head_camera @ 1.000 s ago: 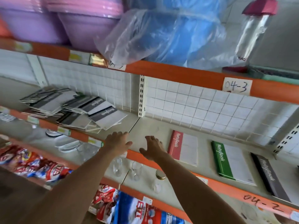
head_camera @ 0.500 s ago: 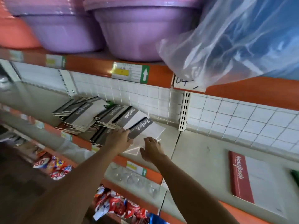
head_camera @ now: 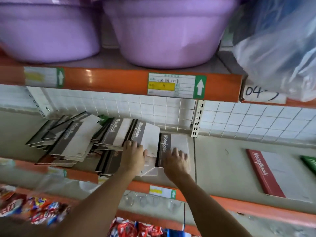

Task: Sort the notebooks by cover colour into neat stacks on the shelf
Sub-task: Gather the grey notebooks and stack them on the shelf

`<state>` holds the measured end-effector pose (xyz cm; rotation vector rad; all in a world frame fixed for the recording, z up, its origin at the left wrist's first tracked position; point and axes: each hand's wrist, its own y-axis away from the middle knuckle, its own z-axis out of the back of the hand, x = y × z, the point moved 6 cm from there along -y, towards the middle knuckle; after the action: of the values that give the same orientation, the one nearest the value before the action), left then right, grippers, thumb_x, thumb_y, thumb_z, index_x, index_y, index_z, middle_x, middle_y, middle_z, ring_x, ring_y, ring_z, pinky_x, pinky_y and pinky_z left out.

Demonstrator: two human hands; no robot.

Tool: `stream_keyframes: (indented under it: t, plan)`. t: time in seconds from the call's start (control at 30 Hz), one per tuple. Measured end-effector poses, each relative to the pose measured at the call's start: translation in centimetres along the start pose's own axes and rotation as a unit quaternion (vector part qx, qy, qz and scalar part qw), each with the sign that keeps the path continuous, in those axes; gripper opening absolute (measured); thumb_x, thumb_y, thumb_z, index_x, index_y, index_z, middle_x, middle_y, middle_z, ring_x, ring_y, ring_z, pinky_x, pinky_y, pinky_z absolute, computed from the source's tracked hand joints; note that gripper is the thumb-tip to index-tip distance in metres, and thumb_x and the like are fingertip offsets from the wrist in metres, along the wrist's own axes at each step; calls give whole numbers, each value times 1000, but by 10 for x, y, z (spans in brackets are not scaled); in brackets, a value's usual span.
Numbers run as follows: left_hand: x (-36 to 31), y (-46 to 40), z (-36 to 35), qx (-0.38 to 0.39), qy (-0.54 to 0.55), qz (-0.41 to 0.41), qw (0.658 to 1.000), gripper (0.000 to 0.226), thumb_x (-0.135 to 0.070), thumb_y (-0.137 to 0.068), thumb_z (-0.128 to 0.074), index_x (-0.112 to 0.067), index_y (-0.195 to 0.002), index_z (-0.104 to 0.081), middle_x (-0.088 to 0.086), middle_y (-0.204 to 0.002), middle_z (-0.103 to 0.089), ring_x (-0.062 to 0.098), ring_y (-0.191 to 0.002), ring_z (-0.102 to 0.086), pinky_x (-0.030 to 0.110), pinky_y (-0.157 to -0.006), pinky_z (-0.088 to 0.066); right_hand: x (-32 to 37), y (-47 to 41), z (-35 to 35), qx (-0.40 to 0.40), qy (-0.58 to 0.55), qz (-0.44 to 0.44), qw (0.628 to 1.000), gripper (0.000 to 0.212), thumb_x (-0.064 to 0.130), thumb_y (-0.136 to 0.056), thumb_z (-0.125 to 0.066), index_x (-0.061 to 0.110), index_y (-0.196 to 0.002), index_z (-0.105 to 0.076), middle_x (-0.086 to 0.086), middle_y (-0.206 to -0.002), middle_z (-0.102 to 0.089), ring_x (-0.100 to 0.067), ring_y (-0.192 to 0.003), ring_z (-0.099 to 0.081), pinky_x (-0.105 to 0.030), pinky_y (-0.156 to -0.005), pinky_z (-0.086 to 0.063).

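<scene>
A loose, fanned pile of grey-spined notebooks (head_camera: 95, 139) occupies the left part of the shelf (head_camera: 220, 161), from its back wall to its orange front edge. The rightmost grey notebook (head_camera: 172, 146) lies flat at the pile's right end, just left of the seam in the shelf. The right hand (head_camera: 177, 161) rests palm-down on this notebook, fingers spread and nearly straight. The left hand (head_camera: 133, 154) rests on the adjacent overlapping notebooks, fingers extended, thumb toward the right hand; whether it grips any cover cannot be told. A red-spined notebook (head_camera: 266, 173) lies flat, well apart, toward the shelf's right end, with a green-spined notebook (head_camera: 309, 162) beyond it at the frame edge. Purple basins (head_camera: 164, 35) stand on the shelf above.
</scene>
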<state>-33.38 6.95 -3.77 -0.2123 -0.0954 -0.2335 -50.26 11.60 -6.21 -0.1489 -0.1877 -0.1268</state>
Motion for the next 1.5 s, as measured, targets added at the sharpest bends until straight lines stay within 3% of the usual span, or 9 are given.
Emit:
stream_keyframes:
  t: [0.1, 0.27, 0.43, 0.53, 0.67, 0.9, 1.07, 1.3, 1.5]
  plan:
    - [-6, -2, 5, -67, 22, -45, 997, 24, -38, -86, -68, -17, -77, -74, 8, -89, -65, 31, -86, -53, 43, -73, -46, -11, 13, -3, -35, 2, -68, 997, 34, 39, -85, -47, 16, -102, -67, -13, -95, -61, -37, -86, -60, -54, -89, -48]
    - [1, -14, 4, -81, 63, -12, 995, 36, -50, -85, -64, -15, -93, -66, 10, -103, -60, 30, -97, -52, 45, -80, -41, -19, 19, -2, -78, 21, -126, 989, 43, 49, -84, -40, 15, -98, -63, -15, -99, -59, -38, -92, -56, -55, -88, -44]
    - [2, -10, -19, -80, 52, 12, 995, 61, -54, -87, -61, -5, -124, -57, 34, -133, -50, 43, -117, -47, 49, -95, -42, -25, 16, -15, -12, 22, -175, 984, 69, 65, -81, -30, 11, -111, -63, -26, -124, -56, -45, -111, -52, -60, -94, -42]
    - [1, -10, -20, -103, 63, -4, 993, 55, -50, -87, -65, -9, -123, -58, 32, -134, -51, 42, -115, -50, 48, -91, -41, -29, 17, -13, -2, 44, -185, 982, 81, 73, -86, -27, 12, -134, -48, -29, -146, -36, -45, -132, -34, -56, -107, -27]
    - [-4, -7, -12, -158, 151, -75, 973, 54, -38, -74, -80, -15, -119, -60, 20, -138, -52, 38, -111, -54, 46, -85, -48, -34, 19, -8, 9, 64, -226, 972, 99, 84, -81, -26, 9, -147, -29, -28, -146, -32, -41, -132, -27, -51, -106, -23]
    - [5, -7, -13, -146, 319, -31, 936, 104, -37, -53, -95, -3, -139, -47, 17, -111, -56, 34, -94, -62, 39, -68, -55, -37, 23, -1, -64, 28, -247, 966, 107, 89, -69, -47, 4, -133, -42, -21, -122, -52, -37, -109, -43, -47, -95, -33]
    - [7, -4, -10, -138, 306, -39, 941, 75, -38, -57, -93, -5, -110, -51, 13, -96, -64, 33, -78, -67, 36, -55, -52, -45, 27, 5, -64, 35, -306, 949, 129, 101, -50, -44, 1, -132, -41, -19, -119, -54, -35, -107, -49, -43, -95, -39]
    - [8, -4, -8, -170, 290, -60, 940, 43, -27, -79, -81, -12, -92, -43, 4, -72, -59, 24, -62, -61, 31, -48, -46, -60, 28, 9, -100, -65, -348, 930, 104, 81, -53, -72, 2, -117, -50, -17, -118, -56, -34, -111, -48, -39, -97, -37]
    - [6, -3, -6, -164, 275, -49, 946, 36, -21, -82, -78, -10, -95, -46, 7, -68, -61, 28, -60, -62, 32, -46, -44, -64, 26, 7, -121, -99, -328, 932, 70, 62, -74, -71, 5, -108, -49, -16, -115, -62, -36, -111, -51, -42, -96, -36]
